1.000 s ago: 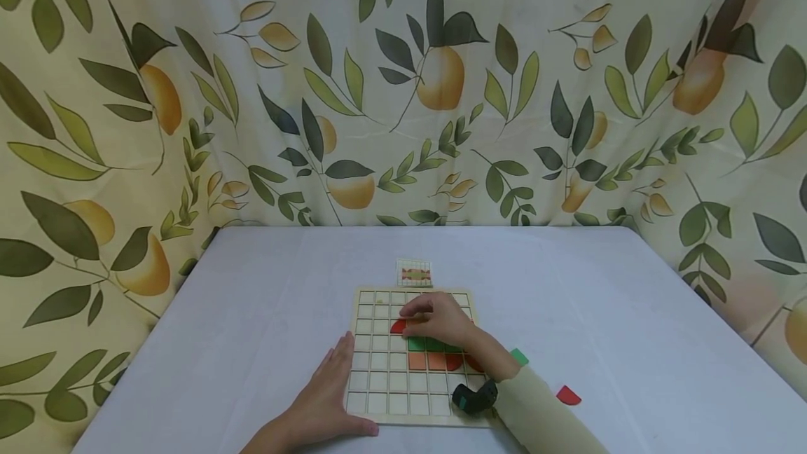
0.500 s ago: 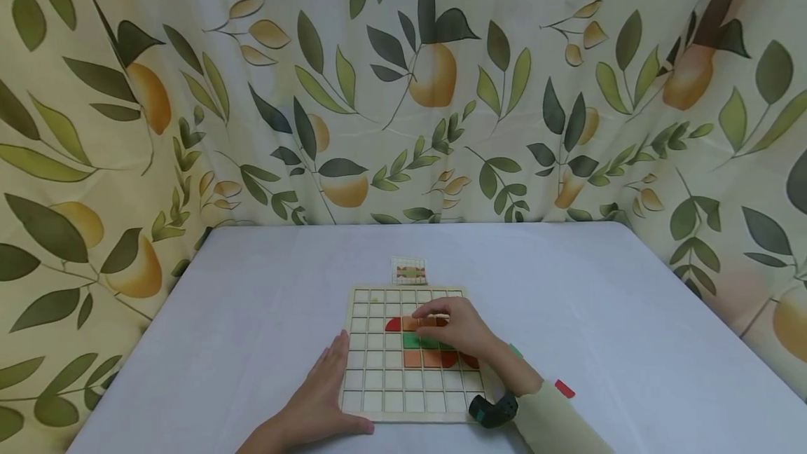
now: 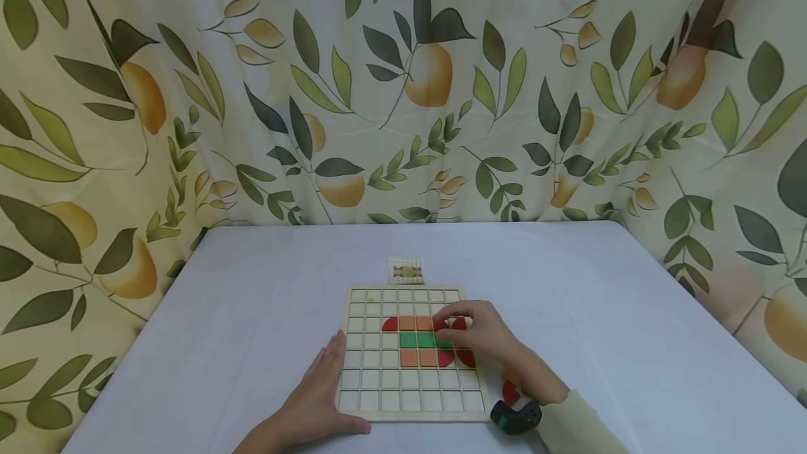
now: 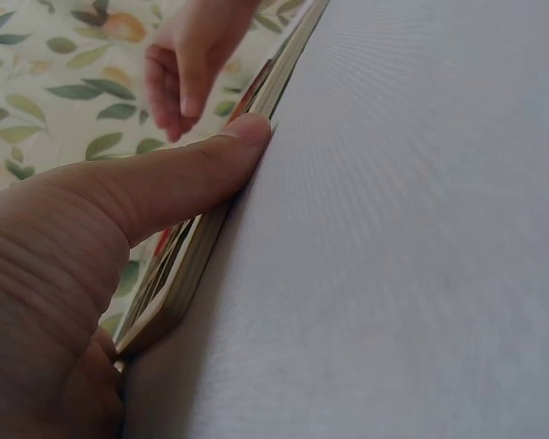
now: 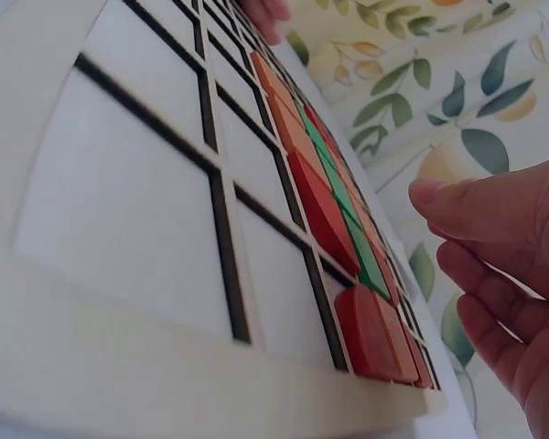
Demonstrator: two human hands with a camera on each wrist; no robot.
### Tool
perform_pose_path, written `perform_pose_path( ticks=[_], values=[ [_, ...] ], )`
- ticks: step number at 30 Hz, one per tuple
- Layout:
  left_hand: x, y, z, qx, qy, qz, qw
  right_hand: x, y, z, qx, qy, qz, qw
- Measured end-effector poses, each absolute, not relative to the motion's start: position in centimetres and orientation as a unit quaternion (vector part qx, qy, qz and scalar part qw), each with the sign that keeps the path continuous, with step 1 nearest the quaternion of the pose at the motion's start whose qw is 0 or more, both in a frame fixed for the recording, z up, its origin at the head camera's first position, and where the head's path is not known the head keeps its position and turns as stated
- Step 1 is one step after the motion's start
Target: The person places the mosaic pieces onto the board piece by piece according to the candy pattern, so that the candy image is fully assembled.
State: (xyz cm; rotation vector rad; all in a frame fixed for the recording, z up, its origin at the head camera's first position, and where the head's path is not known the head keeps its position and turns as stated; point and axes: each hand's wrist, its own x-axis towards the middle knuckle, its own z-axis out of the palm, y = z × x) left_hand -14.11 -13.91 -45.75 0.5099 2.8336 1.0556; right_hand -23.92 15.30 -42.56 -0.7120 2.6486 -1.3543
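A wooden grid board (image 3: 378, 399) lies on the table. My left hand (image 3: 318, 387) steadies its left side, fingers straight along the edge, and the thumb (image 4: 197, 178) lies at the near edge in the left wrist view. Over the board's right part is my right hand (image 3: 482, 331), thumb and fingers bent with a gap and nothing seen between them in the right wrist view. Orange tiles (image 3: 416, 323) and green tiles (image 3: 417, 340) fill cells in rows. Red rounded tiles sit at the row ends, one red tile (image 3: 390, 324) at the left and another (image 5: 377, 334) near the right rim.
A small printed card (image 3: 406, 270) with a coloured grid pattern lies beyond the board. Loose red and orange tiles (image 3: 510, 392) show on the table beside my right wrist. A fruit-patterned curtain (image 3: 403, 90) hangs behind the table.
My right hand has moved to the right across the board, uncovering orange and green tiles. My left hand stays at the left edge. The view has shifted slightly.
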Motion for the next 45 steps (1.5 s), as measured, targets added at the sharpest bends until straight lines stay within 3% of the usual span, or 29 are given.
perform_pose_path(
  ticks=[13,45],
  values=[
    [-14.2,-13.8,-45.7,0.157,0.925,0.344,0.043,-22.7,18.4,-42.6,-0.133,0.889,-0.438,0.026],
    [-14.1,-13.7,-45.5,0.155,0.925,0.343,0.050,-20.0,22.9,-42.6,-0.075,0.938,-0.338,-0.007]
  ],
)
